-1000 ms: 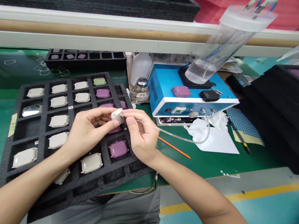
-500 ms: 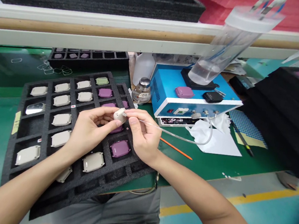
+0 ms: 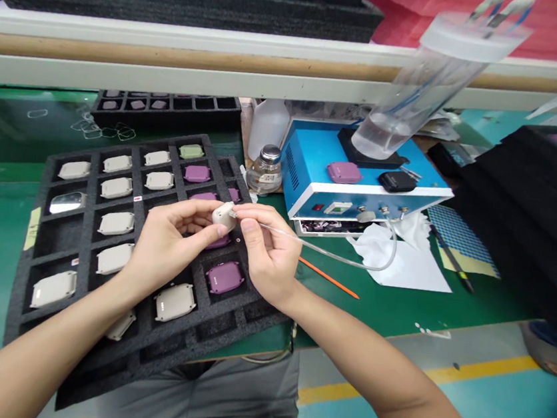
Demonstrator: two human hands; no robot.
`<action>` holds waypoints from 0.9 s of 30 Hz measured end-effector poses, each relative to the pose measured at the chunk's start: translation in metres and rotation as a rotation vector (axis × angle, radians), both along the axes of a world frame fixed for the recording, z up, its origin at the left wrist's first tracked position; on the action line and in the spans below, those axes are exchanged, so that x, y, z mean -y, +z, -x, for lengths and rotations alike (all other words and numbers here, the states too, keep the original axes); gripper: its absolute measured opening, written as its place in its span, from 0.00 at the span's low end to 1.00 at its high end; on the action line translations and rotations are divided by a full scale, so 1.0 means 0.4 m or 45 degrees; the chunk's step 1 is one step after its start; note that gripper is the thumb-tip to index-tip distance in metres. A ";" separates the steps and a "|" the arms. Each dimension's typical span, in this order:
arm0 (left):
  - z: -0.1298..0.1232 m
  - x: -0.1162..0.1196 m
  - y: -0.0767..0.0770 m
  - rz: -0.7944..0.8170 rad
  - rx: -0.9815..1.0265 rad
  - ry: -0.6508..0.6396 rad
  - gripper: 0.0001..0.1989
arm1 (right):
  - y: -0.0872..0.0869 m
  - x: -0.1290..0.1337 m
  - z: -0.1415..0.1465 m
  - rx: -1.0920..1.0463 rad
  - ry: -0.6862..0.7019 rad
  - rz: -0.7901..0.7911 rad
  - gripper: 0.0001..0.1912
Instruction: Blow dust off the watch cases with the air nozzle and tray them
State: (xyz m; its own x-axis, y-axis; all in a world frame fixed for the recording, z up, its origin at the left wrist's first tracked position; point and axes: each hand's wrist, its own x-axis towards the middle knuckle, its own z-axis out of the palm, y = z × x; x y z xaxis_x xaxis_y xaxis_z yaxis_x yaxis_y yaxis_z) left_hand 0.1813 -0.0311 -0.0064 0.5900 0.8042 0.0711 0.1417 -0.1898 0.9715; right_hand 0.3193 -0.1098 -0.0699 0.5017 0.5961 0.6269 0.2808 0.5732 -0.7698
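Observation:
Between the thumb and fingers of my left hand is a beige watch case, held on edge above the foam tray. My right hand pinches the end of a clear thin tube, its tip against the right side of the case. The tube curves back to the front of a blue machine. Beneath both hands, the black foam tray carries beige cases, purple cases such as this purple watch case, and one green case in its compartments.
A clear cylinder with liquid leans above the blue machine. Beside it stand a glass bottle and a white plastic bottle. An orange stick and white paper lie on the green table. Black trays are stacked at right.
Both hands keep almost the same pose, with the tube tip still at the case. At the right edge, a person's foot shows more than before.

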 end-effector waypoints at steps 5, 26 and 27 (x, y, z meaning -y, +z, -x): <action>0.000 -0.002 -0.002 -0.004 0.002 -0.007 0.20 | -0.001 -0.002 -0.001 0.020 -0.029 0.031 0.08; -0.001 -0.002 -0.002 0.003 0.001 -0.003 0.20 | 0.003 -0.002 -0.001 0.006 -0.018 0.031 0.08; -0.001 -0.002 -0.002 0.002 0.000 -0.002 0.20 | 0.003 -0.002 -0.001 0.006 -0.021 0.033 0.08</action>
State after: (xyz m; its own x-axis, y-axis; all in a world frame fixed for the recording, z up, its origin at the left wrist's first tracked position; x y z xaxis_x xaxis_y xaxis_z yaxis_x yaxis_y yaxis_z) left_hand 0.1817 -0.0304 -0.0070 0.5914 0.8033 0.0695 0.1416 -0.1883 0.9718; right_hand 0.3195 -0.1091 -0.0686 0.5086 0.6040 0.6136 0.2940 0.5480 -0.7831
